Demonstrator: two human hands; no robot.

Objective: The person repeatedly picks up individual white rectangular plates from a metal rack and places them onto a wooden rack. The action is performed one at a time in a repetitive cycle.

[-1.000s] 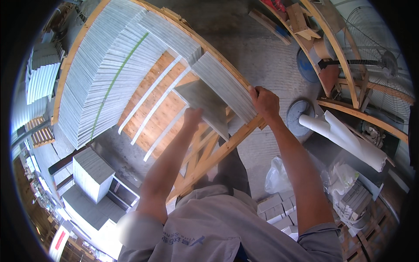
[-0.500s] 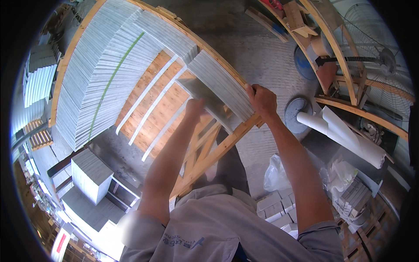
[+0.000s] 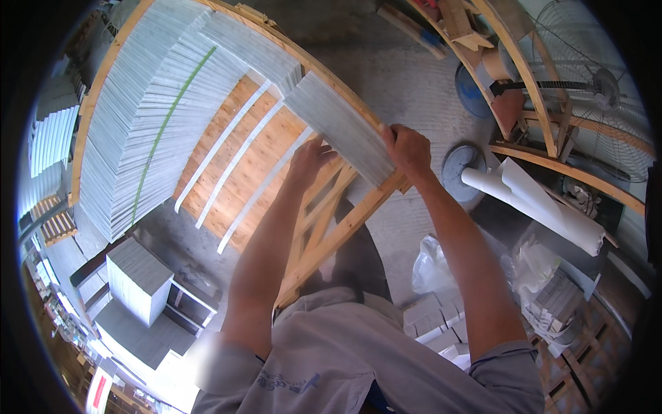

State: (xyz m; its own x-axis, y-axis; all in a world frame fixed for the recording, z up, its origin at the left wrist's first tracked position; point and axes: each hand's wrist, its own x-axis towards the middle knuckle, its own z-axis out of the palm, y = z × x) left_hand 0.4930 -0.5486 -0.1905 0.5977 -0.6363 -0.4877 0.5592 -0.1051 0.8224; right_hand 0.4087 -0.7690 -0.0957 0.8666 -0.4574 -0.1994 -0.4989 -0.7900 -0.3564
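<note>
A wooden crate (image 3: 358,215) stands before me, with thin grey slabs standing on edge inside. My left hand (image 3: 310,164) is at the inner face of the nearer slab row (image 3: 339,124), fingers stretched out and apart, holding nothing. It touches or nearly touches the lower edge of the front slab; which of the two I cannot tell. My right hand (image 3: 409,152) is closed round the crate's wooden rail (image 3: 355,103) at the near right corner, beside the end of that row. A larger slab row (image 3: 165,103), crossed by a green strip (image 3: 169,127), fills the far left side.
White strips (image 3: 231,148) lie across the crate's plywood (image 3: 234,138). Stacked blocks (image 3: 141,276) stand at lower left. To the right are a round grey lid (image 3: 463,172), a white roll (image 3: 534,207), a plastic bag (image 3: 433,265) and a caged fan (image 3: 600,90).
The slab that leaned away from the nearer row under my left hand now stands flat against it. My left fingers have opened off its edge. My right hand stays on the rail.
</note>
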